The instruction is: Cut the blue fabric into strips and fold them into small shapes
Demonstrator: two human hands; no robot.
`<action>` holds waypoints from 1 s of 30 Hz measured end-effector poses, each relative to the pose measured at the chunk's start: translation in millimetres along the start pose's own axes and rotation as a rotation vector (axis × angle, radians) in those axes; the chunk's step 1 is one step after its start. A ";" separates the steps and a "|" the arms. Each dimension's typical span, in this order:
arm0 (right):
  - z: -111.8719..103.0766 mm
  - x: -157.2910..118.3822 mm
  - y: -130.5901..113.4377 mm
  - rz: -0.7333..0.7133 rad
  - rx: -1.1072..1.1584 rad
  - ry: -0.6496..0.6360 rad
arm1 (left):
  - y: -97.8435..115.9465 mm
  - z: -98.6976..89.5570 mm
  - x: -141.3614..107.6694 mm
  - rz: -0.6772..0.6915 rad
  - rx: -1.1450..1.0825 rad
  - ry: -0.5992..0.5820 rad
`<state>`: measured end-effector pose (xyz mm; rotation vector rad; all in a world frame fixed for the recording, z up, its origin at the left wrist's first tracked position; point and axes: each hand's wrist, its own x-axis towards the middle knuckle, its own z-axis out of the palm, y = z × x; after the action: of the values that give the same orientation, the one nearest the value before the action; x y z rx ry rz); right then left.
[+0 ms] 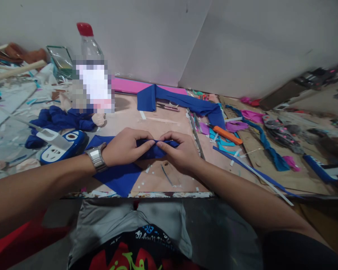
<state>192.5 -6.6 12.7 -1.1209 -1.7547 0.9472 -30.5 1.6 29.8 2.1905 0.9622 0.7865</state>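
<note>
A piece of blue fabric (119, 179) lies partly on the table, and its upper part is gathered between both hands. My left hand (129, 146), with a metal watch on its wrist, pinches the gathered fabric between thumb and fingertips. Close beside it, my right hand (178, 152) pinches the same fabric, the two thumbs nearly touching. The fabric's loose corner hangs down toward the table's front edge, under my left wrist. Other fingers of both hands are curled behind the cloth and partly hidden.
Behind the hands lies a folded blue strip (186, 102). A red-capped bottle (91, 48) stands back left, near a blue cloth pile (56, 119) and a power strip (64, 146). To the right are an orange cutter (227, 135), scraps and a thin white strip (266, 180).
</note>
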 end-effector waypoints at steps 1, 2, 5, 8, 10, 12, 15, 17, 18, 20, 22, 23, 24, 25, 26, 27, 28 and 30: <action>0.0 0.1 0.6 -0.001 -0.007 0.002 | -0.3 0.1 0.0 0.000 0.002 -0.006; -0.1 0.2 1.2 -0.004 -0.014 -0.001 | -0.7 0.2 0.0 -0.001 0.007 -0.016; -0.2 0.5 2.5 -0.020 -0.026 -0.021 | -0.9 0.6 -0.4 -0.003 0.023 -0.049; -0.5 0.9 1.4 -0.034 -0.042 -0.030 | -0.2 0.7 -0.7 0.002 0.026 -0.063; -0.9 1.3 -0.5 -0.046 -0.062 -0.026 | 0.5 0.5 -0.6 0.009 0.023 -0.055; -1.4 1.8 -2.3 -0.059 -0.079 -0.017 | 1.1 0.4 -0.3 0.018 0.016 -0.050; -2.4 2.4 -3.8 -0.076 -0.091 -0.015 | 1.5 0.7 0.0 0.019 0.012 -0.054; -3.3 2.6 -4.2 -0.097 -0.099 -0.029 | 1.4 1.2 -0.1 0.014 0.015 -0.062; -3.7 2.8 -4.4 -0.109 -0.106 -0.037 | 1.3 1.4 -0.2 0.012 0.016 -0.067; -4.6 3.1 -4.6 -0.124 -0.128 -0.039 | 0.8 1.6 -0.4 0.013 0.016 -0.075; -5.1 3.6 -4.2 -0.120 -0.142 -0.028 | 0.2 1.2 -0.2 0.013 0.020 -0.071; -5.3 4.0 -3.7 -0.113 -0.141 -0.019 | -0.1 0.7 0.0 0.012 0.027 -0.064; -5.3 4.4 -2.9 -0.108 -0.133 -0.008 | -0.5 0.2 0.2 0.006 0.037 -0.053; -5.3 4.8 -1.9 -0.103 -0.120 0.002 | -0.8 -0.3 0.5 -0.004 0.049 -0.039; -5.1 5.2 -0.9 -0.099 -0.105 0.009 | -1.2 -0.8 0.8 -0.016 0.059 -0.026; -5.0 5.5 0.0 -0.096 -0.091 0.012 | -1.6 -1.2 1.0 -0.028 0.066 -0.014; -4.8 5.7 0.8 -0.094 -0.079 0.012 | -1.9 -1.4 1.2 -0.039 0.066 -0.006; -4.5 5.8 1.4 -0.096 -0.068 0.009 | -2.4 -1.3 1.3 -0.050 0.051 -0.009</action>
<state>195.5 -0.1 14.5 -1.0720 -1.8286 0.8285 -31.7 4.3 29.3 2.2024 1.0393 0.7351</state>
